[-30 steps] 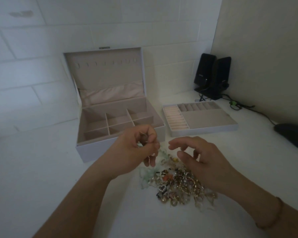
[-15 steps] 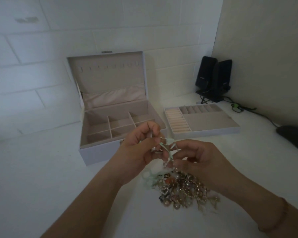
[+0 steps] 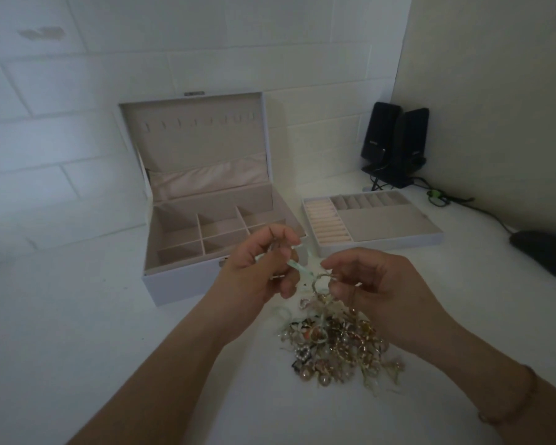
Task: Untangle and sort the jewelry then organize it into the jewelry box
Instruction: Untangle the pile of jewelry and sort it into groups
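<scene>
A tangled heap of jewelry [image 3: 337, 345] lies on the white table in front of me. Above it my left hand [image 3: 254, 271] pinches a small metal piece with a pale green ribbon [image 3: 297, 268] running from it. My right hand [image 3: 376, 284] pinches the other end of that strand, where a ring-like piece [image 3: 318, 281] hangs, still linked to the heap below. The open jewelry box [image 3: 161, 281] stands behind my left hand, its compartments bare. Its lift-out tray [image 3: 382, 242] with ring rolls sits to the right of the box.
Two black speakers [image 3: 395, 142] stand in the far right corner with cables [image 3: 443, 197] trailing along the wall. A dark object [image 3: 546, 255] lies at the right edge of the table. A tiled wall rises behind the box.
My right hand closed in from open above the heap and took hold of the strand. Both hands have lifted it and now hold it stretched between them above the heap.
</scene>
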{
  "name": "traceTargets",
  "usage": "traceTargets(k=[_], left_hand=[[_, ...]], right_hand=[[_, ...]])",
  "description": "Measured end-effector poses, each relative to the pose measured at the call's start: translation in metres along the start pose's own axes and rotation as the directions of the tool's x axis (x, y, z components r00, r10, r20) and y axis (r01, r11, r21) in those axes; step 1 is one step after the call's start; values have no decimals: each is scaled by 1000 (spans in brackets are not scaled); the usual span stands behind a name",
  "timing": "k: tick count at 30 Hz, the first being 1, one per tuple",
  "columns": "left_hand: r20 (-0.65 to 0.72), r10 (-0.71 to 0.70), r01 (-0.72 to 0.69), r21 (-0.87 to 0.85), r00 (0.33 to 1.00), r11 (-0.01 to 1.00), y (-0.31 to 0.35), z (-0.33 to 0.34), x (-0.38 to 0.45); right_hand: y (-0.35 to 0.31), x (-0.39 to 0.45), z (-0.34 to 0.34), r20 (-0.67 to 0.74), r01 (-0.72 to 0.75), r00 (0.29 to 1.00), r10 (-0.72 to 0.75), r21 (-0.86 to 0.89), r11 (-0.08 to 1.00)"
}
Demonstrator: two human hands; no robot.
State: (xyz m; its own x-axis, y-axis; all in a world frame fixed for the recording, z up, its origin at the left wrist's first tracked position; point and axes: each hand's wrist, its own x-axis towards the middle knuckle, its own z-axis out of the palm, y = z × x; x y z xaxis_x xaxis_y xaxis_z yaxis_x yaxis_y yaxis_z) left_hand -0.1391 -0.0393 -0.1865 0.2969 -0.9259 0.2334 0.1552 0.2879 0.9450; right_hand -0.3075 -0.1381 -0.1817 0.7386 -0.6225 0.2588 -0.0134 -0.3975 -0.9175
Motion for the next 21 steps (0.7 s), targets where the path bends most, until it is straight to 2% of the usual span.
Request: traceTargets(k=[4, 9, 12, 18, 21], left_hand=[[52, 17, -23, 118, 999, 993, -2, 4, -2], [92, 48, -77, 350, 995, 934, -7, 3, -1], [93, 20, -57, 421, 995, 905, -8, 4, -2], [162, -4, -73, 464, 987, 883, -6, 6, -5], [185, -30, -34, 337, 982, 941, -7, 9, -5]], right_hand=[[3, 0, -3, 8, 66, 998, -66, -99, 993], [3, 0, -3, -13, 62, 998, -61, 163, 985], [2, 0, -5, -43, 67, 997, -59, 205, 976], [0, 0, -4, -71, 42, 997, -19, 326, 945], [1, 0, -2, -97, 76, 994, -47, 332, 940]])
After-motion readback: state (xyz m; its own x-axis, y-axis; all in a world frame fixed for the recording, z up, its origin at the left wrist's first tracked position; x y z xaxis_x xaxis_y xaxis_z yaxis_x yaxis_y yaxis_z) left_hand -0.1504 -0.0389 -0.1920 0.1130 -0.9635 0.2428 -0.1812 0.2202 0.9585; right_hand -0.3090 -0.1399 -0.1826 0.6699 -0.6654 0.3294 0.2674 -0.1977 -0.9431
